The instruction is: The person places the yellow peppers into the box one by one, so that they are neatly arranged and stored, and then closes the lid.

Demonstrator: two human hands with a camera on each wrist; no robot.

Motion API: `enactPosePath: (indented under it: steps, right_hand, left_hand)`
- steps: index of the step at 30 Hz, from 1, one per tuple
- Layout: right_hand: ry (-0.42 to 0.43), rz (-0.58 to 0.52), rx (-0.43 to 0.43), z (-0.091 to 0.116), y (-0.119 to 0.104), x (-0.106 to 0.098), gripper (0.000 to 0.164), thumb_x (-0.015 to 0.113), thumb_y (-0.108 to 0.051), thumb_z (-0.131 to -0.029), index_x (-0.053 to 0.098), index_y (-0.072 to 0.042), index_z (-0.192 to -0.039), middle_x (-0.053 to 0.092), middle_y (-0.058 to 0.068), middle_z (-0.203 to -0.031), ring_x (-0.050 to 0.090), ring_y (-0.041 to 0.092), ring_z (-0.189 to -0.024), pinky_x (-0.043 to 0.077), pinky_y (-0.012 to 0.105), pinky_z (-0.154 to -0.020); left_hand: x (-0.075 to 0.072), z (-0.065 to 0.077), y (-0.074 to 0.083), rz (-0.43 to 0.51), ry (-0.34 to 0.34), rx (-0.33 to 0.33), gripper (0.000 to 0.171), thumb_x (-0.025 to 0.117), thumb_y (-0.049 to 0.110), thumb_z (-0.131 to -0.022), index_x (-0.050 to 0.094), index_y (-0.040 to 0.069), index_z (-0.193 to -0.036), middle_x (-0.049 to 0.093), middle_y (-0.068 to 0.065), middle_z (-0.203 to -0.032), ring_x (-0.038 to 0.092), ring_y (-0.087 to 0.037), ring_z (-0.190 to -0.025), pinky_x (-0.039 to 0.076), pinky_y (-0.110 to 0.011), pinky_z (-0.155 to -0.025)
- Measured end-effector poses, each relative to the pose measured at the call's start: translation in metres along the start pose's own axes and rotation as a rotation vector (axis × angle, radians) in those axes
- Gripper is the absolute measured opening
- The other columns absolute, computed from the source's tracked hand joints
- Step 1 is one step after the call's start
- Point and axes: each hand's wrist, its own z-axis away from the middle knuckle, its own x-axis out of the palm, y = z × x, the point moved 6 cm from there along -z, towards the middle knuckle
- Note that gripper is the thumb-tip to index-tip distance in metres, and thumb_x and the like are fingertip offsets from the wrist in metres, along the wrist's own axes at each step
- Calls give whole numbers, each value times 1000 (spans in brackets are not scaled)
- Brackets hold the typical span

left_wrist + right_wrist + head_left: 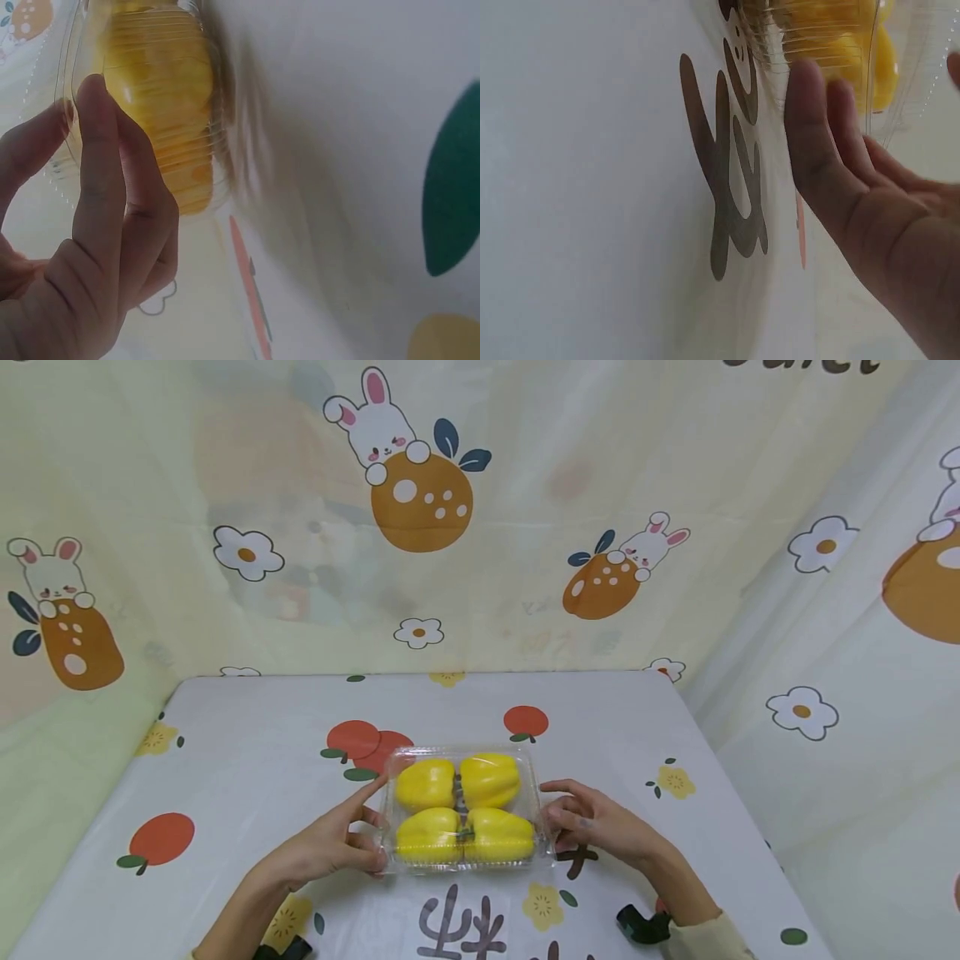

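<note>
A clear plastic clamshell box (459, 753) stands on the table with several yellow bell peppers (491, 779) inside, its lid down. My left hand (322, 847) is at its left side, index finger by the back corner and thumb by the front corner. In the left wrist view the thumb (96, 150) overlaps the box's rim, and the index fingertip shows through the clear plastic. On the right side, my right hand (600, 827) has its index fingertip right at the edge, the other fingers bent below it. The right wrist view shows fingertips (808, 82) beside the ribbed wall.
A white cloth printed with fruit, flowers and dark lettering covers the table (247, 777). Curtains (525, 468) with rabbit prints enclose the back and sides. Black wrist-worn devices (643, 927) show near both forearms.
</note>
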Motion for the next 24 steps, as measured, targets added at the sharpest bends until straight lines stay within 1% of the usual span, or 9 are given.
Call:
enactPosePath:
  steps: [4, 5, 8, 11, 14, 17, 19, 22, 24]
  right_hand:
    - [-140, -37, 11, 2, -1, 10, 71, 66, -27, -105, 30, -4, -162, 72, 9, -119, 75, 26, -92, 66, 42, -83]
    - [-165, -45, 5, 2, -1, 12, 72, 67, -25, -105, 29, -3, -162, 73, 8, -117, 75, 25, -91, 66, 41, -83]
    - [-218, -52, -18, 1, 0, 16, 72, 67, -20, -104, 28, 0, -162, 76, 5, -112, 76, 21, -89, 65, 38, -85]
    - [-246, -46, -34, 1, 1, 18, 71, 68, -17, -103, 29, 2, -160, 78, 2, -107, 75, 18, -89, 65, 35, -87]
    - [-269, -63, -18, 1, 2, 20, 64, 69, -16, -102, 36, 3, -153, 80, 0, -103, 76, 16, -87, 65, 33, -85]
    - [-299, -97, 2, 1, 3, 24, 50, 69, -15, -102, 45, 4, -141, 81, 2, -102, 77, 15, -86, 66, 31, -81]
    - [-328, -98, -5, 1, 3, 26, 42, 68, -15, -103, 49, 6, -135, 81, 4, -103, 77, 15, -87, 66, 29, -79]
    - [-374, -87, -31, 2, 2, 28, 34, 64, -15, -105, 56, 12, -123, 81, 5, -102, 76, 15, -91, 66, 26, -77]
    - [-399, -81, -48, 3, 1, 30, 36, 62, -16, -106, 57, 18, -116, 80, 4, -99, 76, 14, -91, 65, 25, -77]
  left_hand:
    - [-1, 1, 1, -3, 4, 0, 114, 83, 3, -87, 9, 21, -172, 50, -20, -126, 71, -23, -85, 67, -37, -85]
    - [-1, 1, 1, -3, 5, -1, 114, 84, 3, -87, 10, 21, -172, 50, -20, -125, 71, -22, -85, 67, -36, -84]
    - [-2, 1, 0, 0, 4, -2, 114, 84, 2, -86, 10, 22, -172, 51, -20, -124, 71, -22, -84, 67, -35, -84]
    - [-2, 1, -1, 6, 2, 2, 114, 83, 1, -86, 10, 21, -172, 51, -20, -122, 72, -22, -83, 67, -36, -83]
    - [-1, 1, -1, 9, 5, 3, 114, 82, 0, -86, 10, 22, -172, 51, -19, -121, 72, -21, -83, 68, -37, -82]
    - [-1, 1, -2, 7, 16, -4, 116, 83, -1, -85, 9, 22, -172, 51, -19, -121, 70, -21, -82, 68, -37, -81]
    - [-1, 2, -2, 5, 29, -17, 116, 83, 0, -85, 8, 21, -172, 52, -19, -122, 70, -21, -83, 68, -37, -81]
    - [-1, 4, -5, -5, 37, -43, 112, 83, 3, -86, 10, 13, -170, 55, -20, -125, 72, -21, -84, 68, -38, -83]
    - [-1, 4, -8, -15, 27, -57, 103, 83, 7, -88, 17, 5, -167, 57, -19, -126, 75, -22, -85, 67, -38, -84]
